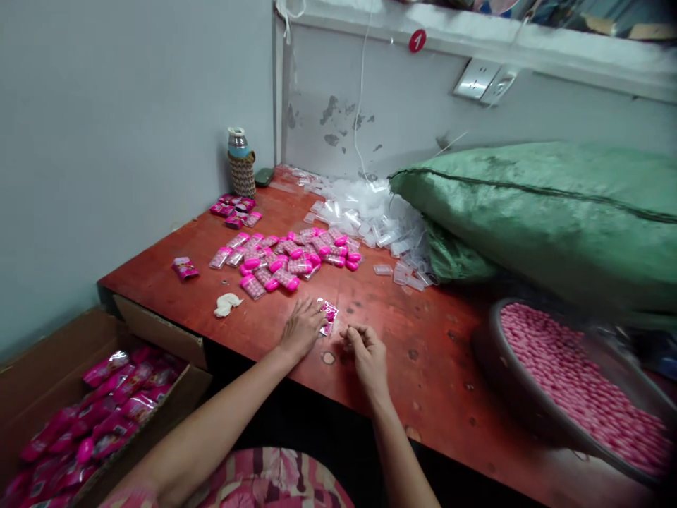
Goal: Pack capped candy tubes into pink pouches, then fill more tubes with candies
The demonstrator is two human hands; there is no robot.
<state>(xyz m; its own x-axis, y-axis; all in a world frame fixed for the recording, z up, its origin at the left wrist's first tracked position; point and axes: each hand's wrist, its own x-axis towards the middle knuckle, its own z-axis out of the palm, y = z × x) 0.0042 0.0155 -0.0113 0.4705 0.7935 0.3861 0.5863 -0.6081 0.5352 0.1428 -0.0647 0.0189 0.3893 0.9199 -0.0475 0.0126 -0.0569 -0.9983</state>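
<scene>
On the red table, a small pink and clear sachet [330,317] lies in front of me. My left hand [302,330] rests flat with its fingers stretched out, the fingertips touching the sachet's left side. Just right of the sachet is my right hand [367,354], its thumb and fingers pinched together; what they hold, if anything, is too small to make out. Beyond the hands lies a heap of clear containers with pink caps [285,267], filled with pink pieces. A single pink packet [185,268] sits to the left, near a crumpled white cloth or tissue [228,304].
Empty clear cases [364,212] are piled at the back beside a large green sack [539,204]. A tub of pink candies [497,367] stands right. A cardboard box [193,384] holding pink packets is lower left. A flask [242,166] stands in the back left corner.
</scene>
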